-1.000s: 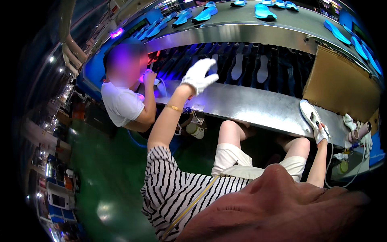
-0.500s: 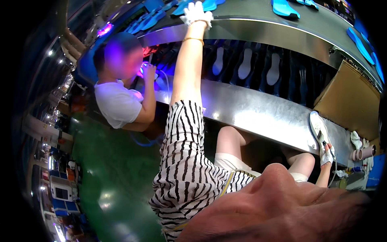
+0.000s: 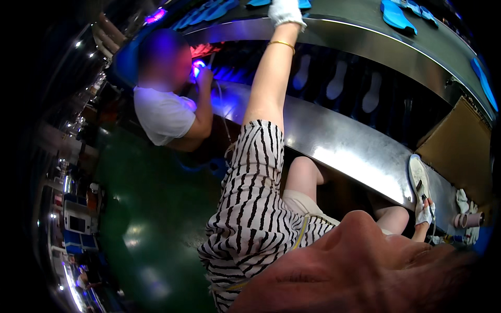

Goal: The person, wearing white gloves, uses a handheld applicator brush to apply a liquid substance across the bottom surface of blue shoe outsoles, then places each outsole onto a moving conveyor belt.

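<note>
My left hand (image 3: 284,10), in a white glove with a gold bangle at the wrist, reaches far up onto the upper conveyor belt (image 3: 365,36). It rests by a blue insole (image 3: 258,3) at the picture's top edge, and its fingers are cut off there. My right hand (image 3: 425,213), also gloved in white, sits low at the right by the steel ledge (image 3: 339,141). It grips a white shoe sole (image 3: 417,180) that stands on end against the ledge.
A co-worker in a white t-shirt (image 3: 162,112) sits at the left, a hand raised to a purple light (image 3: 198,68). White soles (image 3: 339,81) hang in a dark rack under the belt. More blue insoles (image 3: 394,13), a cardboard box (image 3: 459,151) and a green floor (image 3: 141,208) are around.
My left arm has risen from the steel ledge to the upper belt. The view has tilted, and my right hand with the white sole now sits lower right.
</note>
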Action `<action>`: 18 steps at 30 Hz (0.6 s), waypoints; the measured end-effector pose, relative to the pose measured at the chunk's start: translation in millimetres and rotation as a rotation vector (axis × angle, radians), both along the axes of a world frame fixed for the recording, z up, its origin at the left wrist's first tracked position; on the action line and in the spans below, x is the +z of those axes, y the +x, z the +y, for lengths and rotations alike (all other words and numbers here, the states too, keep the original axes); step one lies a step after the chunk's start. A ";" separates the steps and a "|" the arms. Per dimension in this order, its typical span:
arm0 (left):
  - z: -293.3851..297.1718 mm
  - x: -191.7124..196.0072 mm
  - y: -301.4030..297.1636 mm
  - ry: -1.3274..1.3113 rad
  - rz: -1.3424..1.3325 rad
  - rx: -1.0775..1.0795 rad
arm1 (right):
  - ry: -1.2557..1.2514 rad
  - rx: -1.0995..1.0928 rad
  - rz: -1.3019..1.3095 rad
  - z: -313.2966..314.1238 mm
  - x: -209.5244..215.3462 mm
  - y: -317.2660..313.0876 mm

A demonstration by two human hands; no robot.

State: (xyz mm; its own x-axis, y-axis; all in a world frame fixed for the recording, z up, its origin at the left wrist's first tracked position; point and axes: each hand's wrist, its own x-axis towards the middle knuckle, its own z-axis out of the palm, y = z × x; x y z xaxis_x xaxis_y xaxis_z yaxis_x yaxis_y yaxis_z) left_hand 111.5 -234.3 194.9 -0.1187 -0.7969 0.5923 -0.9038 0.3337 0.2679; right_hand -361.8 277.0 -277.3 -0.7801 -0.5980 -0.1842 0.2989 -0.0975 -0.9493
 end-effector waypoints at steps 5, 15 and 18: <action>34.0 -5.3 30.5 -0.284 -0.196 -0.054 | -0.199 0.165 0.044 -27.7 58.8 65.6; 155.7 15.3 57.4 -0.250 1.358 -1.027 | -0.487 0.305 0.268 -43.5 153.6 126.9; 188.9 -1.1 59.2 -0.129 1.569 -1.131 | -0.429 0.316 0.301 -54.1 214.5 184.7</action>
State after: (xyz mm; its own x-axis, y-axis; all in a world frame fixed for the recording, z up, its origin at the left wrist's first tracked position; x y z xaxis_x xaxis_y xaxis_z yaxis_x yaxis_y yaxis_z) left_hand 170.7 -45.4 193.8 0.1449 -0.6935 0.7057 0.6932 0.5801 0.4277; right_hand -177.1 222.9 -62.7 -0.5328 -0.7813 0.3251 0.1003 -0.4398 -0.8925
